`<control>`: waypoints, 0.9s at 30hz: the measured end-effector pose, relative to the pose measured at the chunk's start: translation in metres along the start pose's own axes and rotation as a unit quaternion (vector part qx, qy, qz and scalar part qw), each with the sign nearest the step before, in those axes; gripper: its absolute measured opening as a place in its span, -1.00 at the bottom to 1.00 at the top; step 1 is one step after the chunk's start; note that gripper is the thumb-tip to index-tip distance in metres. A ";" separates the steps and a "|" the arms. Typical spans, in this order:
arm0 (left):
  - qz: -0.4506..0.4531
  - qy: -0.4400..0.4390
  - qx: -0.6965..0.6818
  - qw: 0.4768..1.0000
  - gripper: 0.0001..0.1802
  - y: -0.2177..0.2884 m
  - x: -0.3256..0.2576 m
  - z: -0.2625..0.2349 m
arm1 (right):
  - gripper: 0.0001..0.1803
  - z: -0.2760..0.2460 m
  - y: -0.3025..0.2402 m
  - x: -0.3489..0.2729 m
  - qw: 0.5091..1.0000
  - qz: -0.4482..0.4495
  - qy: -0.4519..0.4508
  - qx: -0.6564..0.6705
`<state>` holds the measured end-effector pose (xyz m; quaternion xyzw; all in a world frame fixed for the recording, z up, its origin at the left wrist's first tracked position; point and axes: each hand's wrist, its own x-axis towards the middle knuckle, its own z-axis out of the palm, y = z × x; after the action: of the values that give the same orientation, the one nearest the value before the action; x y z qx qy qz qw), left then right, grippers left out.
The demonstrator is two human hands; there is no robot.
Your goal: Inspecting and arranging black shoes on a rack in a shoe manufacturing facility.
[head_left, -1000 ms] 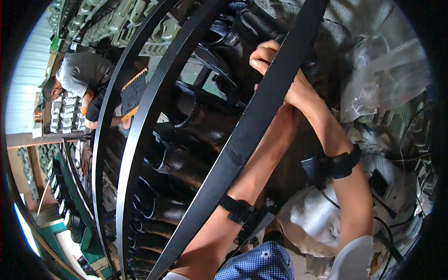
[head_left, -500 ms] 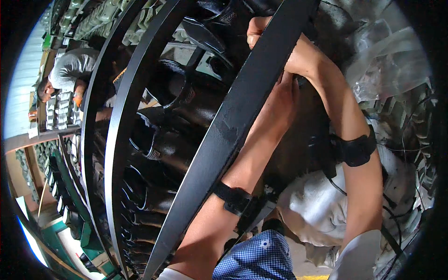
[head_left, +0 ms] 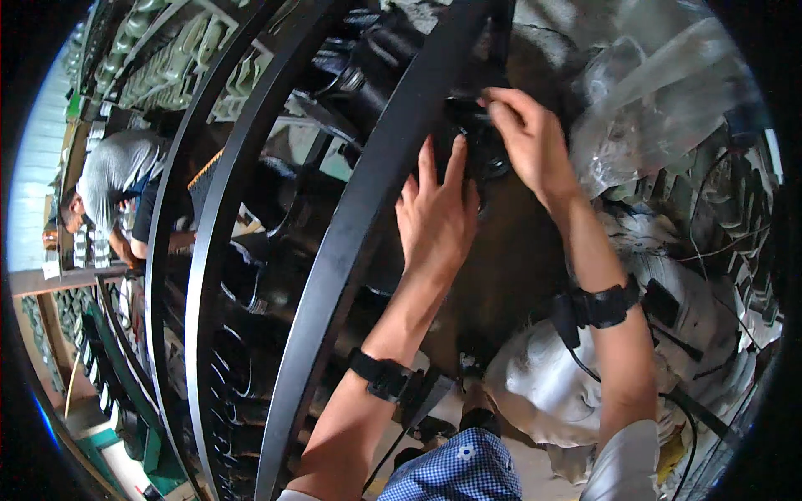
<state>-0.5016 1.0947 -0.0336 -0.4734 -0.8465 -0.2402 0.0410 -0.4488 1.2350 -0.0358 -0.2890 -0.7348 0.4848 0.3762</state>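
My left hand (head_left: 436,215) is spread beside a black metal rack bar (head_left: 355,188), its fingers stretched toward a glossy black piece (head_left: 478,134) whose kind is hard to make out in the shade. Above and to the right of it, my right hand (head_left: 539,142) has its fingers bent, with thumb and forefinger together at the top of that black piece. Anything between those fingertips is too dark to tell. Left of the bar, black boots (head_left: 384,50) lie in rows on the rack.
More curved black rack bars (head_left: 205,242) run along the left. Clear plastic sheeting (head_left: 652,108) hangs at the upper right above white sacks (head_left: 543,380) and loose cables (head_left: 689,417). A person in grey (head_left: 125,171) bends over at the far left. Pale green pieces (head_left: 171,67) fill shelves behind.
Both hands have come out from behind the rack bar and moved apart. The left fingers have spread, and the right hand has lowered. The view has shifted slightly, and the other person has moved.
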 end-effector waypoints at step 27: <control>-0.020 -0.040 -0.032 0.999 -0.55 0.005 0.009 -0.001 | -0.81 0.056 0.012 0.092 0.887 -0.273 -0.126 -0.350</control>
<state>-0.5026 1.1034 -0.0283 -0.4664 -0.8488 -0.2486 -0.0125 -0.5456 1.2842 -0.0362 -0.1266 -0.9478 0.1072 0.2722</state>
